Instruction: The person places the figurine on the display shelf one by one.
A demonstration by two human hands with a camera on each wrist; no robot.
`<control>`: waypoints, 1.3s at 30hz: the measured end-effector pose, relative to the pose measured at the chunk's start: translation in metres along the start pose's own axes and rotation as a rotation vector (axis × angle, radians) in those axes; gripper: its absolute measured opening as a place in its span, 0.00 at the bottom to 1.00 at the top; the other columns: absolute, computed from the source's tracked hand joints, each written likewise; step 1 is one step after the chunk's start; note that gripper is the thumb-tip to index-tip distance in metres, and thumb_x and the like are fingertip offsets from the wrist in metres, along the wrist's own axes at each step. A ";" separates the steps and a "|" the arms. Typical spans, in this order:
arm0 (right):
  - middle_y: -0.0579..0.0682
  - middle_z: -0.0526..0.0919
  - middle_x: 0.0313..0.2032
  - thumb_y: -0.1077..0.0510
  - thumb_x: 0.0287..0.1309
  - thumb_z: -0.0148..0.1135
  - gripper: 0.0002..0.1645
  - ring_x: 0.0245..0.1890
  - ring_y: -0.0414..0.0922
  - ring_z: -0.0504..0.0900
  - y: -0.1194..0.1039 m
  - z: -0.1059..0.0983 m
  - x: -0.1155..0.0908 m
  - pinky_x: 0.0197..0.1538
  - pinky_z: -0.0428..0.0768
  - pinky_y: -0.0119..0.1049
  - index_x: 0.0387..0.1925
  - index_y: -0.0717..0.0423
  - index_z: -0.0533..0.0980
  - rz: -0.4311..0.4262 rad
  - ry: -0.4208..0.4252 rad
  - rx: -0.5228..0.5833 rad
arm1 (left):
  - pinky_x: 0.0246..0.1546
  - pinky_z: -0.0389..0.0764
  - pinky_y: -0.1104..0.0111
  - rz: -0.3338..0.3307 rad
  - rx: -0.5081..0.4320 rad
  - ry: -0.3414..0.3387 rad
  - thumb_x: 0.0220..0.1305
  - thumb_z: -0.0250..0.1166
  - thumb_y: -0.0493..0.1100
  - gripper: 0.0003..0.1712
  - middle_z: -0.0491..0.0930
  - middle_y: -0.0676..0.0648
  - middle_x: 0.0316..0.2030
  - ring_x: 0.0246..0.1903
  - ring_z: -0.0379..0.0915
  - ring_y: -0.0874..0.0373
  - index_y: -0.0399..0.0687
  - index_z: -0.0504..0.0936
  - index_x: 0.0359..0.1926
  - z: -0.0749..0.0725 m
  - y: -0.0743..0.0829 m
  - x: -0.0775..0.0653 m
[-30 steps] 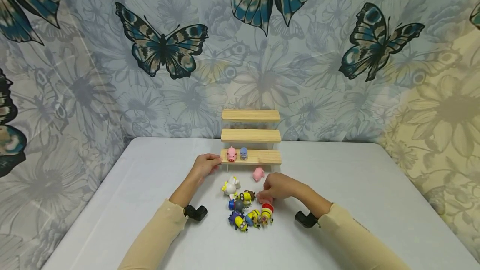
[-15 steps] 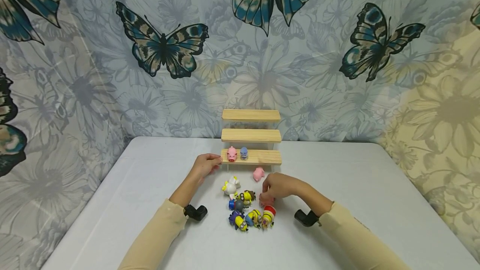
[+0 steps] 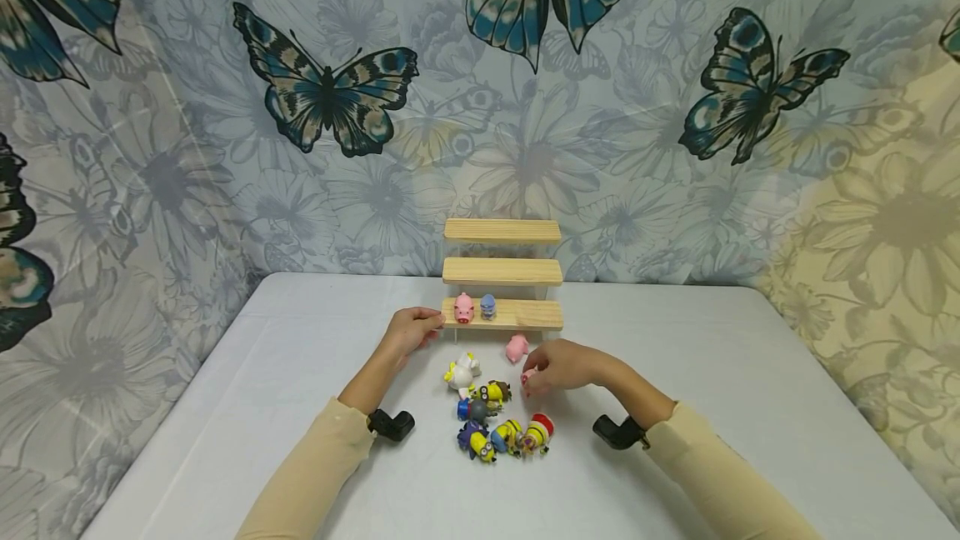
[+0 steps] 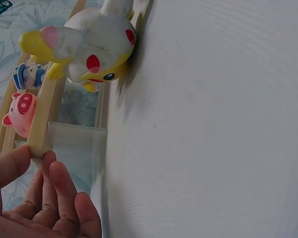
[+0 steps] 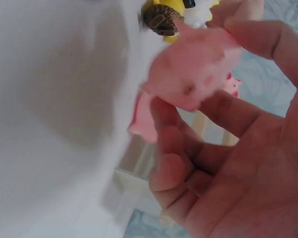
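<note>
Your left hand [image 3: 414,332] grips the left end of the lowest board [image 3: 540,317] of the wooden stand [image 3: 501,272], thumb above and a finger beneath, the other fingers loosely bent. Your right hand [image 3: 566,365] holds a pink pig figure [image 5: 193,67] between thumb and fingers, in front of the stand's right half; the figure is blurred in the right wrist view.

On the stand's lowest board, a seated pig [image 3: 463,308] occupies the left end, and a small blue figure [image 3: 488,307] is nearer the middle. A third pig [image 3: 516,348] lies on the table [image 3: 675,373] just in front of the stand, right of centre.

You have a white-and-yellow figure [image 3: 461,373] lying before the stand's left half. Farther out from the stand lies a cluster, including a grey-and-blue figure [image 3: 472,410], a purple-and-yellow figure [image 3: 477,442] and a red-capped figure [image 3: 536,434]. Behind the stand hangs a butterfly-printed cloth [image 3: 540,157].
</note>
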State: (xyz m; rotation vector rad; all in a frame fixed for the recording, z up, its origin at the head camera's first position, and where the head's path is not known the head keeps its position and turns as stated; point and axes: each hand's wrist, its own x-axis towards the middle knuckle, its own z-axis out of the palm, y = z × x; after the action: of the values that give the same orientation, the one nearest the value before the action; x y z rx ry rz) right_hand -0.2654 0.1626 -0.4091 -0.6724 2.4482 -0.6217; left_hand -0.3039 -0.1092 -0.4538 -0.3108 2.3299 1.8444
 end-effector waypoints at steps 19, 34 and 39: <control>0.50 0.80 0.35 0.51 0.52 0.67 0.22 0.34 0.43 0.74 0.014 -0.002 0.004 0.36 0.74 0.35 0.48 0.58 0.81 -0.023 0.196 0.095 | 0.31 0.73 0.71 0.006 0.009 -0.005 0.65 0.64 0.44 0.17 0.85 0.47 0.38 0.30 0.75 0.62 0.39 0.82 0.50 0.001 -0.001 -0.001; 0.55 0.83 0.39 0.57 0.49 0.73 0.23 0.32 0.42 0.73 0.018 -0.005 0.010 0.37 0.72 0.34 0.47 0.61 0.80 -0.145 0.424 0.146 | 0.32 0.73 0.70 -0.016 0.002 -0.007 0.65 0.64 0.45 0.16 0.85 0.48 0.37 0.30 0.75 0.62 0.41 0.82 0.50 0.000 0.000 0.001; 0.54 0.83 0.39 0.58 0.46 0.75 0.20 0.34 0.43 0.74 0.016 -0.005 0.010 0.38 0.72 0.35 0.43 0.59 0.80 -0.140 0.490 0.157 | 0.32 0.73 0.71 -0.015 0.003 -0.003 0.66 0.64 0.45 0.16 0.85 0.48 0.37 0.30 0.74 0.63 0.41 0.82 0.50 0.000 -0.001 0.002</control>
State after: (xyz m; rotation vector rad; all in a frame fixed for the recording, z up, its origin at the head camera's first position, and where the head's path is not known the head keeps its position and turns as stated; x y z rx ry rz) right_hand -0.2810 0.1705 -0.4175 -0.6953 2.7652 -1.1359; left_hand -0.3055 -0.1099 -0.4548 -0.3241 2.3209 1.8332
